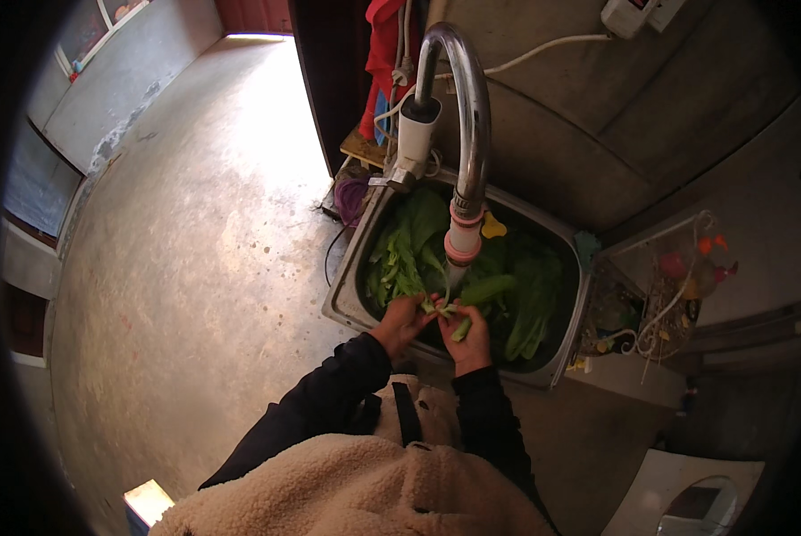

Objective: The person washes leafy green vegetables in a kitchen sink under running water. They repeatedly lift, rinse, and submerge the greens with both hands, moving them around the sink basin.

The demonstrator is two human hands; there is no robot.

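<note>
Both my hands meet over the near side of a metal sink (pixel 578 301), just below the faucet's outlet. My left hand (pixel 404 321) pinches the pale stem end of a leafy green. My right hand (pixel 466 335) grips a green stalk (pixel 462 328) of the leafy greens, its fingertips close to the left ones. Loose leafy greens (pixel 400 248) fill the sink's left side, and a bunch of long leaves (pixel 531 315) lies at its right. Above them arches a chrome faucet (pixel 474 120) with a pink-and-white nozzle (pixel 464 234) and a yellow lever (pixel 493 226).
A white heater unit (pixel 417 130) with cords stands at the faucet's base. Right of the sink is a wire rack (pixel 675 295) holding bottles. Purple cord or netting (pixel 352 197) hangs at the sink's left corner. Concrete floor (pixel 193 268) stretches left towards a bright doorway.
</note>
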